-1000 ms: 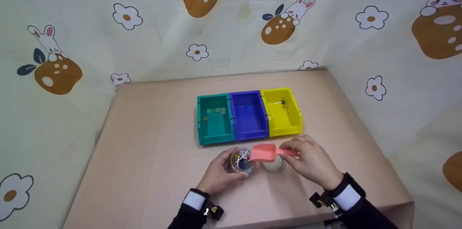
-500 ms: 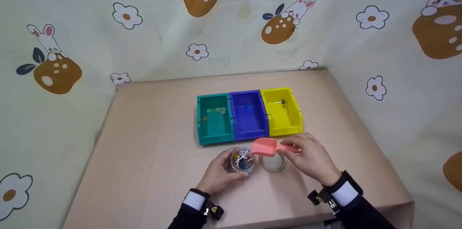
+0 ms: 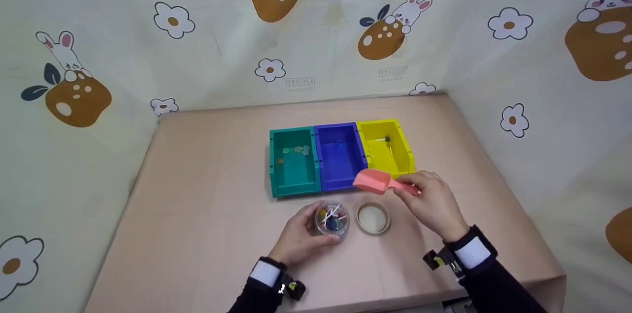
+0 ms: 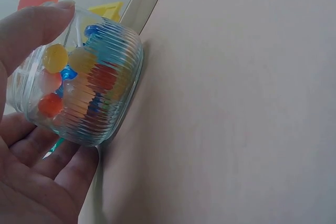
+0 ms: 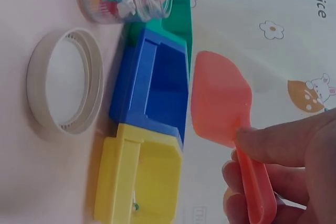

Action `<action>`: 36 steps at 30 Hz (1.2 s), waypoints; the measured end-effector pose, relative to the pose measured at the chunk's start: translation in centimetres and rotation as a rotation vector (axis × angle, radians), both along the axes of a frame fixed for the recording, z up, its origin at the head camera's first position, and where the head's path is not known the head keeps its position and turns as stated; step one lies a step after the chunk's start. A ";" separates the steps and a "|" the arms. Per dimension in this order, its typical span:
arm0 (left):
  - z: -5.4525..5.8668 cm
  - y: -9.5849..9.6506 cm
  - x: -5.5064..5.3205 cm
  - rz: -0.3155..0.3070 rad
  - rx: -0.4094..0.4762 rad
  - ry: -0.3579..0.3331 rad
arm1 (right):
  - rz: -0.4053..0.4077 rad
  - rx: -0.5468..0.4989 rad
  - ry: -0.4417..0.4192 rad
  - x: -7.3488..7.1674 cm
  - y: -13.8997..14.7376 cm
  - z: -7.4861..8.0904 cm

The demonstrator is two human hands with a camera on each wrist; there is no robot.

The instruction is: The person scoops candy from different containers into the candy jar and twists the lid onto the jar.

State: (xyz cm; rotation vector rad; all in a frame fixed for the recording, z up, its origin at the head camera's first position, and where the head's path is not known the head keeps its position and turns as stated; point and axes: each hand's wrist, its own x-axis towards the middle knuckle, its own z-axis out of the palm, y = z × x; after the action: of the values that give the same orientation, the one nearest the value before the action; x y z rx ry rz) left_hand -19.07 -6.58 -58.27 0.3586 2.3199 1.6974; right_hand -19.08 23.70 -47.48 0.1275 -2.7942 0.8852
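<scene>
Closest in, the left hand point(image 3: 298, 239) is wrapped around a small ribbed clear glass jar point(image 3: 332, 217), thumb on one side and fingers curled under the other, so it's got a proper grip on it. The jar sits on the tan paper-covered table point(image 3: 207, 234) and is stuffed with little colourful beads point(image 4: 79, 77) in yellow, orange, red and blue, plus some thin white sticks poking up, as the head view shows.

Just to the right of that hand, touching nothing, a round white screw lid point(image 3: 373, 218) lies flat on the table, open side up. You can see the ribbing inside it from the right wrist view.

A bit further out and to the right, the right hand point(image 3: 434, 204) pinches the handle of a small salmon-pink plastic scoop point(image 3: 377, 180) between thumb and fingers. The scoop is up off the table, its bowl pointing left, hovering over the front edge where the blue and yellow bins meet. Can't tell if anything is in it.

Beyond both hands there's a row of three open plastic bins side by side: a teal bin point(image 3: 294, 162), a blue bin point(image 3: 340, 157), and a yellow bin point(image 3: 385, 152). The teal one has a few pale bits at the back, the blue one a tiny blue thing, the yellow one a dark pin-like thing.
</scene>
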 end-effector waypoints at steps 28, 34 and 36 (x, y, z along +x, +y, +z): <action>-0.2 -0.1 0.0 -0.006 0.013 0.007 | -0.279 -0.123 -0.162 -5.2 3.0 -5.1; -0.2 -0.1 0.1 -0.004 0.028 0.003 | -0.263 -0.114 -0.140 -5.8 2.8 -5.9; -0.2 -0.1 0.1 -0.003 0.029 0.003 | -0.260 -0.105 -0.139 -5.9 2.7 -6.1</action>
State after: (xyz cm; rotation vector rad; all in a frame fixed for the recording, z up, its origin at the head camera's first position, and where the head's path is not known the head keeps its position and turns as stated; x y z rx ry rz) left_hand -18.97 -6.67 -58.48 0.3704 2.2978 1.7315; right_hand -24.95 26.42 -53.61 -0.3184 -2.7931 1.0043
